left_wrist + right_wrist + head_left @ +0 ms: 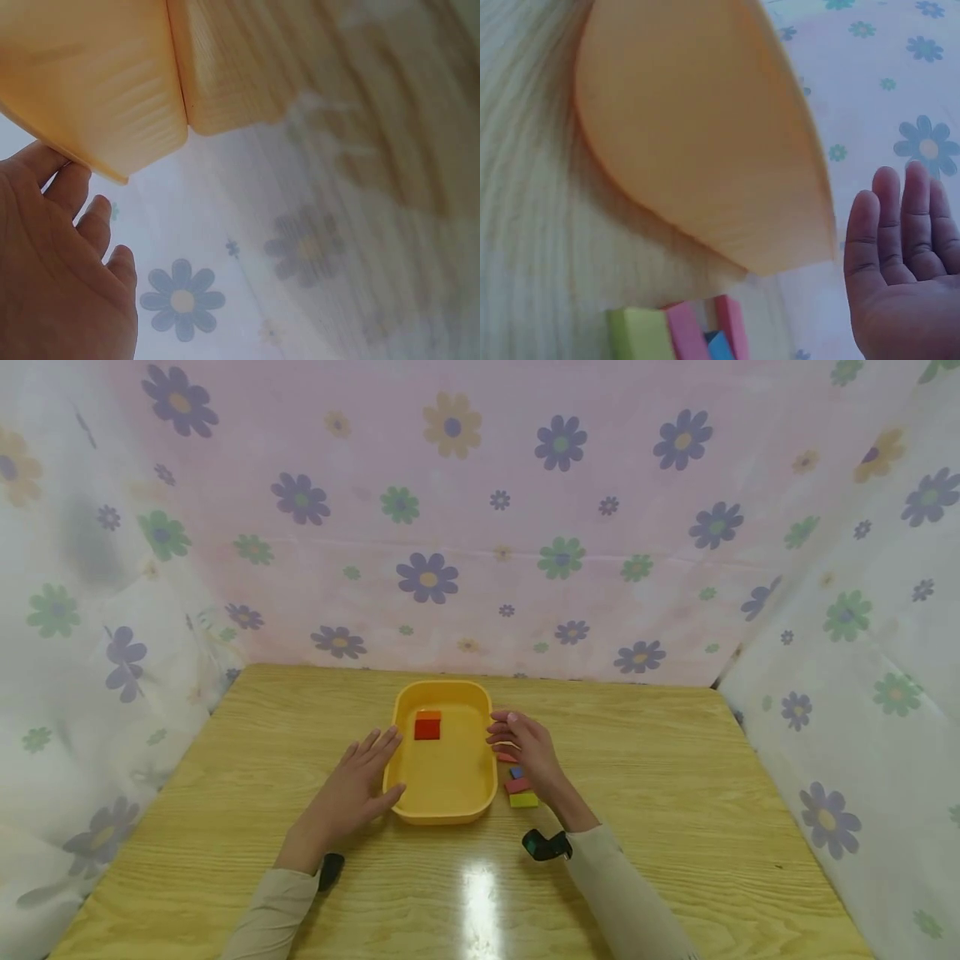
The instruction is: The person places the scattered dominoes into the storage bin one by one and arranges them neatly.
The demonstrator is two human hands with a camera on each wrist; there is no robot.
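A yellow plastic tray (450, 781) stands on the table, with an orange block (428, 716) and a red block (427, 729) touching near its far left corner. My left hand (352, 789) rests its spread fingers on the tray's left rim; the left wrist view shows the fingertips (73, 180) against the tray's edge. Just off the right rim is my right hand (534, 750), fingers fairly straight, palm empty in the right wrist view. Below that hand lie a yellow-green block (641, 332), a pink block (686, 330), a blue block (719, 345) and another pink block (733, 326).
The wooden table (637, 777) reaches back to a flowered cloth (480, 527), which also hangs on both sides. A black wrist device (546, 845) sits at the right cuff, another dark device (330, 872) at the left. Light glares on the near tabletop.
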